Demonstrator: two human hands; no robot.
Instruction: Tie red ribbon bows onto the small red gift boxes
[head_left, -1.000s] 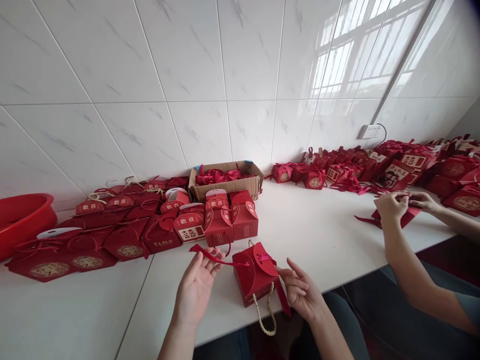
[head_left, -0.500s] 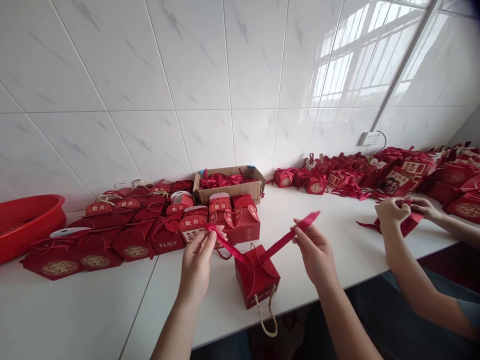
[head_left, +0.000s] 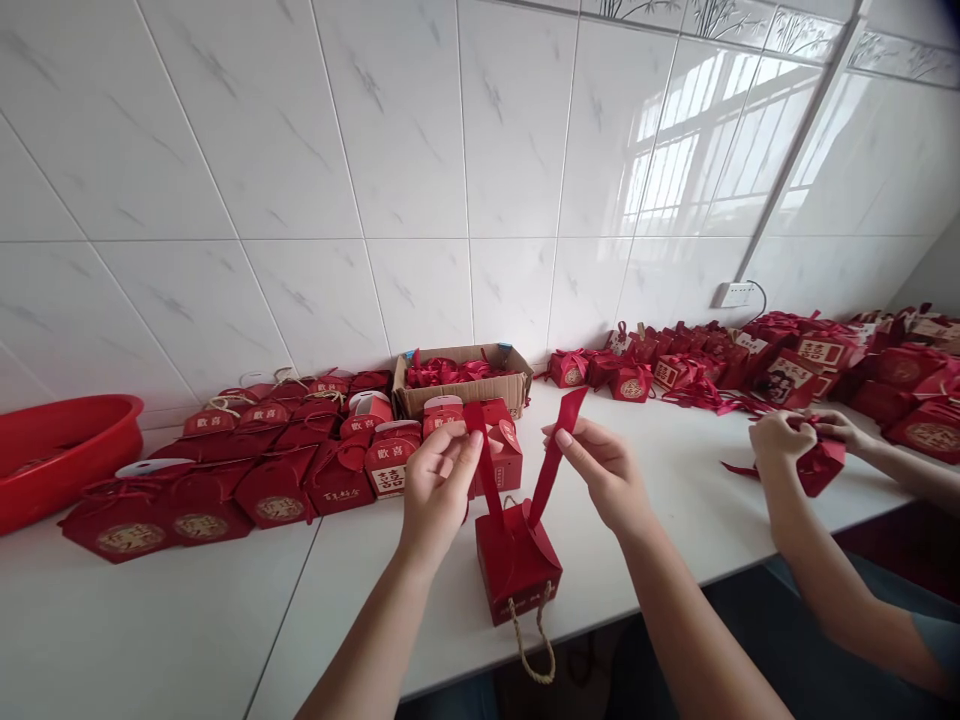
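Note:
A small red gift box point(head_left: 517, 565) stands on the white table near its front edge, its curved top flaps folded over. A twisted rope handle point(head_left: 534, 660) hangs from its near side, over the edge. Red ribbon point(head_left: 491, 480) comes up from the box top in two strands. My left hand point(head_left: 441, 475) pinches the left strand between thumb and fingers. The right strand is gripped the same way by my right hand point(head_left: 600, 470), its free end sticking up past the fingers. Both hands are above the box, one on each side.
Rows of red gift boxes point(head_left: 277, 490) line the left, beside a red plastic basin point(head_left: 67, 440). A cardboard box point(head_left: 517, 385) of red ribbons stands by the tiled wall. More boxes point(head_left: 817, 350) pile up at right, where a co-worker's hands point(head_left: 784, 440) handle another red box.
My hands have come closer together, the left moving right and the right moving left. The ribbon strands now rise more steeply from the box. The view has tilted up slightly.

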